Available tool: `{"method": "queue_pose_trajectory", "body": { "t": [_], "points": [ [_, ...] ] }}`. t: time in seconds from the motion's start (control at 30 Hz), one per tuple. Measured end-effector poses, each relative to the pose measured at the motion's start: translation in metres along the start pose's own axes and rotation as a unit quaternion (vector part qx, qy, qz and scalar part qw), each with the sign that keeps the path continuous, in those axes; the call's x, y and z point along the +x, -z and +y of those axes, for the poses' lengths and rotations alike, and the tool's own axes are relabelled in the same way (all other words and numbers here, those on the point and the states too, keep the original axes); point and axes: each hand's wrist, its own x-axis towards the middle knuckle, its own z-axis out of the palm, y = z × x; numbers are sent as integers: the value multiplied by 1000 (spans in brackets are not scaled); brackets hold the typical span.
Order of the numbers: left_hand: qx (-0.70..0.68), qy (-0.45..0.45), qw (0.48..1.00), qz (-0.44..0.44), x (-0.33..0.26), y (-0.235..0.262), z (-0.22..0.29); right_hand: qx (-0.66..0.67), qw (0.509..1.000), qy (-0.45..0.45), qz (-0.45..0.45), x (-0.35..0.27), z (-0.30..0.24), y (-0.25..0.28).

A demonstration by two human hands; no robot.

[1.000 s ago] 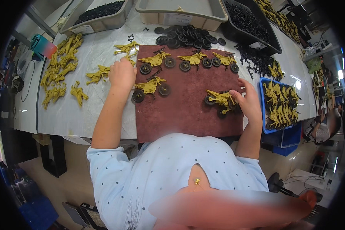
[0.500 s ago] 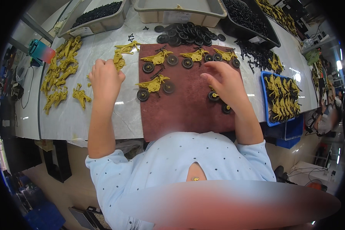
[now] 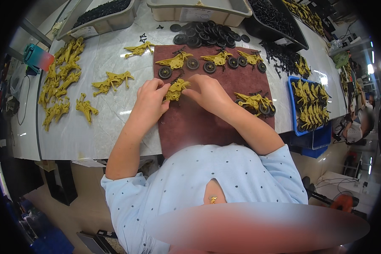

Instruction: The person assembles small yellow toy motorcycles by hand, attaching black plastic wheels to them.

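Both hands meet over a yellow toy motorcycle (image 3: 176, 89) near the left edge of the maroon mat (image 3: 199, 129). My left hand (image 3: 150, 101) has its fingers curled on the toy's left side. From the right, my right hand (image 3: 209, 94) pinches its other end; the fingers hide the toy's wheels, if any. Three yellow motorcycles with black wheels, one of them the middle toy motorcycle (image 3: 217, 60), lie in a row along the mat's far side. Another toy motorcycle (image 3: 256, 103) rests at the mat's right, beside my right forearm.
Yellow motorcycle bodies (image 3: 112, 82) lie left of the mat, with a larger heap (image 3: 63, 80) beyond. Black wheels (image 3: 205, 34) are piled behind it. Grey bins (image 3: 167, 15) and a black bin (image 3: 298, 44) line the back. A blue tray (image 3: 293, 110) of motorcycles stands right.
My left hand has moved right, from above the bare table onto the mat. My right hand has come left, uncovering the motorcycle at the mat's right. Both now grip one toy.
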Motion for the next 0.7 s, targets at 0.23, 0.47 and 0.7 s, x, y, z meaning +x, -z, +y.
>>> {"method": "queue_pose_trajectory", "body": {
  "t": [0.23, 0.47, 0.7],
  "points": [
    [11, 16, 1000, -16, -3, -2, -3, -32, 998, 30, 45, -3, 3, -12],
    [19, 16, 999, -22, -5, -4, -1, -23, 999, 24, 41, -4, 4, -14],
    [79, -28, 996, 13, -8, -19, 5, 2, 998, 32, 47, -1, 12, -20]
  ]
}}
